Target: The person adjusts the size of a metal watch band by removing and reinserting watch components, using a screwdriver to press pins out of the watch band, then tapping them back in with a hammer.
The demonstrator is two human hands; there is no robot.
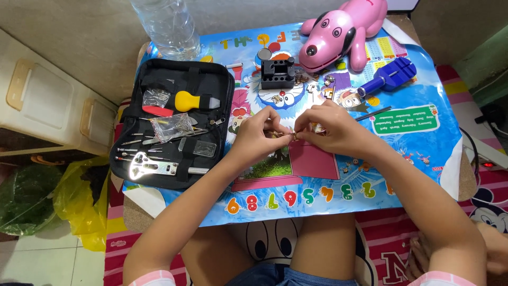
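Both hands meet over the middle of the bench (423, 153): left hand (257, 133) and right hand (332, 128) each pinch narrow on a small gold-coloured metal piece (286, 135), held just above the glossy cartoon mat; too small to tell more. I'd keep the pinch low over the mat and grip light, tiny parts slip. Open black fabric tool case (174, 124) lies left: slim steel tools, yellow-handled knife, clear bags. Black blocky plastic holder (277, 73), blue plastic tool (389, 77), glossy pink toy dog (338, 34) sit behind
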